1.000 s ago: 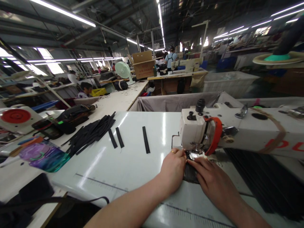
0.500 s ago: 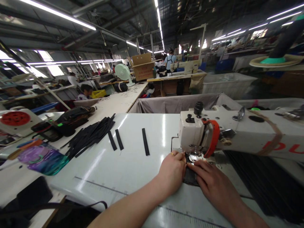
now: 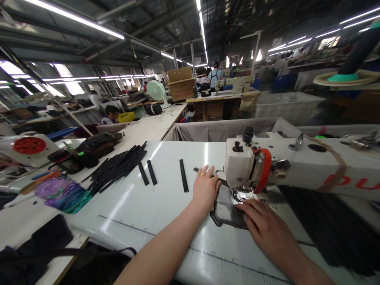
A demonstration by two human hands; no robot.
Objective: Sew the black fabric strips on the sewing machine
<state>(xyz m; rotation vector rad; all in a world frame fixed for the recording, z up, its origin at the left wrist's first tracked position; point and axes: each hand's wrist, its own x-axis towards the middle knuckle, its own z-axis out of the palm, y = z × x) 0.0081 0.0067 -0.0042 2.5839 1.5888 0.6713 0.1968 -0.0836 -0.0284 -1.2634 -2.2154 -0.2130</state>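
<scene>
A dark-edged panel with a see-through grey middle [image 3: 230,213] lies flat on the sewing machine's bed, its far side at the presser foot [image 3: 242,196]. My right hand [image 3: 264,219] rests on the panel's right part, fingers stretched out and lying flat. Left of the needle area is my left hand [image 3: 206,188], its fingers stretched out and slightly apart over a narrow black strip [image 3: 196,169]. That strip shows on both sides of the hand; its middle is hidden. The white sewing machine [image 3: 240,162] with an orange guard [image 3: 263,170] stands just beyond both hands.
Three short black strips, one of them a single strip [image 3: 183,176], lie on the pale tabletop [image 3: 166,213] to the left. Farther left are a pile of black strips [image 3: 121,164] and a purple-teal pouch [image 3: 62,194]. Long black pieces [image 3: 326,229] lie right of the machine.
My left hand has moved left and away from the presser foot, its fingers spreading out. More of the panel now shows, and a black strip is visible under the left hand. My right hand stays nearly in place.
</scene>
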